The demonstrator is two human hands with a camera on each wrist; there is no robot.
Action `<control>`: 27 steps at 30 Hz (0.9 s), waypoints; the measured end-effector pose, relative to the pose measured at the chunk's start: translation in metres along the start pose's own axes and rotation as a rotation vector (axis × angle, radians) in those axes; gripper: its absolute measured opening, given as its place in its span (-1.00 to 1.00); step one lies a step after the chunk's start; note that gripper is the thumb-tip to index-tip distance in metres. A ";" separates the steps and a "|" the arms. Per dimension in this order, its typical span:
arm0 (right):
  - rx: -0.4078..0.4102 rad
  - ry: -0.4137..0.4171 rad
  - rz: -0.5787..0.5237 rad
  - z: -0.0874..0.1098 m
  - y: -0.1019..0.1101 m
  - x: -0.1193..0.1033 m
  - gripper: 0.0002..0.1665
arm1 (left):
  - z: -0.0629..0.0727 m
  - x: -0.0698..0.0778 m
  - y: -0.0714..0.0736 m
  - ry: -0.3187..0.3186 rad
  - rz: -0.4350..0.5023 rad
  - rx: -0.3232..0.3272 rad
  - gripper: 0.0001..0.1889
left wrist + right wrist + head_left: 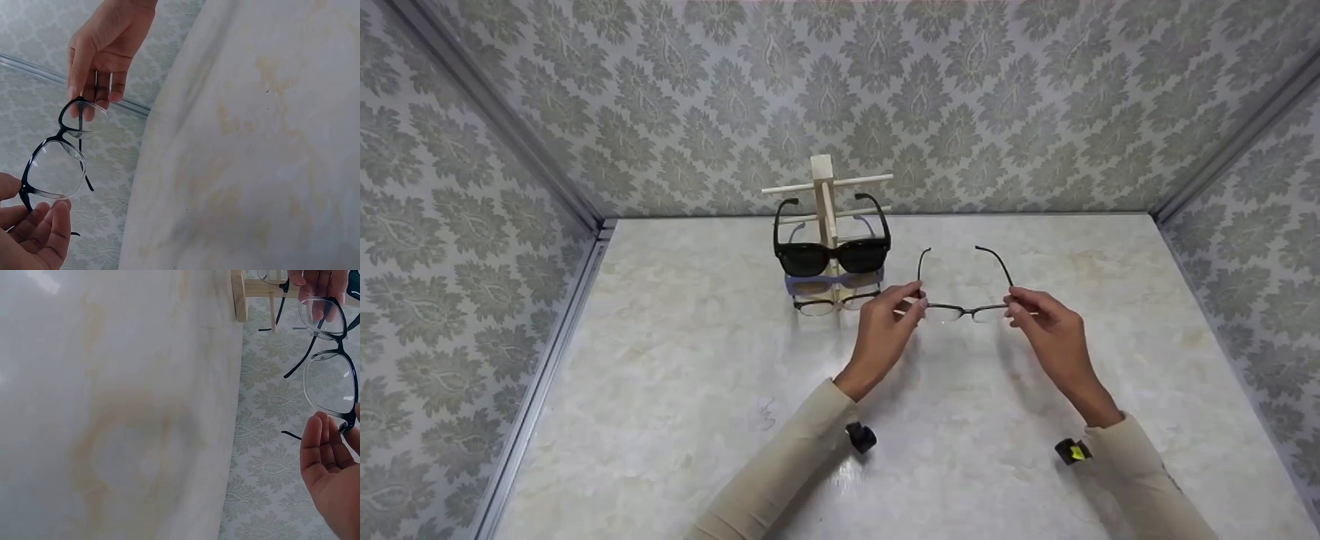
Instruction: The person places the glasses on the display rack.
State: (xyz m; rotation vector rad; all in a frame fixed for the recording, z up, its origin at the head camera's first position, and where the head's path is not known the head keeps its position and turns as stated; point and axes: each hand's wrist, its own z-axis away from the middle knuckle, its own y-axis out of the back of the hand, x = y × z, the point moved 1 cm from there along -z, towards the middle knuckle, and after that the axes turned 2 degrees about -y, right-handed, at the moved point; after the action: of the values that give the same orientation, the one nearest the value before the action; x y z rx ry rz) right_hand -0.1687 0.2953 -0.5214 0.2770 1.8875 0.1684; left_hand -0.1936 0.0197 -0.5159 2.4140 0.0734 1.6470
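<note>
A pair of eyeglasses (966, 309) with a black upper frame, clear lower rims and black temples is held above the table. My left hand (883, 330) pinches it at the left hinge, and my right hand (1054, 330) pinches the right hinge. Both temples are unfolded and point away from me. In the left wrist view the eyeglasses (56, 169) span between the two hands. The right wrist view shows the right hand's fingers (323, 444) at one end of the frame. Just left of my left hand stands a wooden eyewear rack (823, 169).
On the rack hang black sunglasses (832, 259), blue-framed sunglasses (810, 286) below them, and dark-rimmed clear glasses (814, 307) lowest. The rack's top crossbar (866, 180) is bare. Patterned walls (960, 112) enclose the marbled table (675, 390) at the back and sides.
</note>
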 end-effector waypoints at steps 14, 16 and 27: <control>-0.020 0.077 -0.031 0.003 -0.003 -0.026 -0.63 | 0.005 0.022 0.017 -0.033 -0.021 -0.004 -0.66; -0.018 0.093 -0.044 0.002 -0.003 -0.031 -0.63 | 0.005 0.026 0.020 -0.043 -0.019 0.000 -0.66; -0.023 0.184 -0.058 -0.002 -0.005 -0.055 -0.58 | 0.004 0.048 0.033 -0.116 -0.075 0.022 -0.64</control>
State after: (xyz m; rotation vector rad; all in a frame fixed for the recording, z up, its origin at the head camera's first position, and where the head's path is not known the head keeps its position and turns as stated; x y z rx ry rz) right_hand -0.1544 0.2758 -0.4714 0.1961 2.0723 0.1808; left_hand -0.1750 -0.0050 -0.4666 2.4859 0.1618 1.4791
